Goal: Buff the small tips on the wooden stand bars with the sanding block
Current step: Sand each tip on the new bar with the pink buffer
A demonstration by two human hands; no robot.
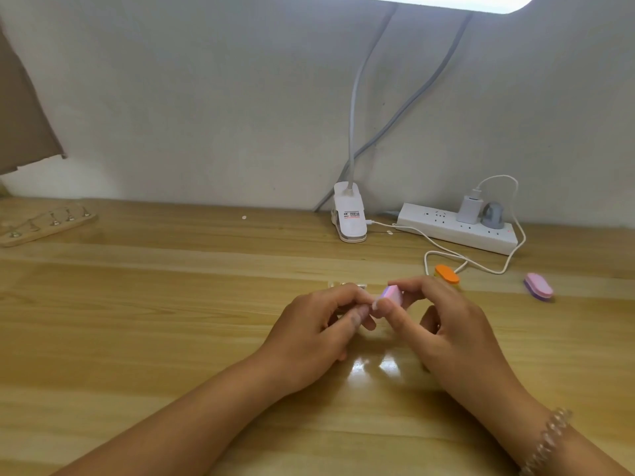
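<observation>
While the thumb and forefinger of the right hand pinch a small pink-and-purple sanding block, the curled fingers of the left hand meet its near end. Whether they hold anything cannot be told. Both hands hover just above the light wooden table. An orange oval block lies just behind the right hand, and a pink oval block sits farther right. The flat wooden stand bar, with its row of small upright tips, rests at the far left, well apart from both hands.
</observation>
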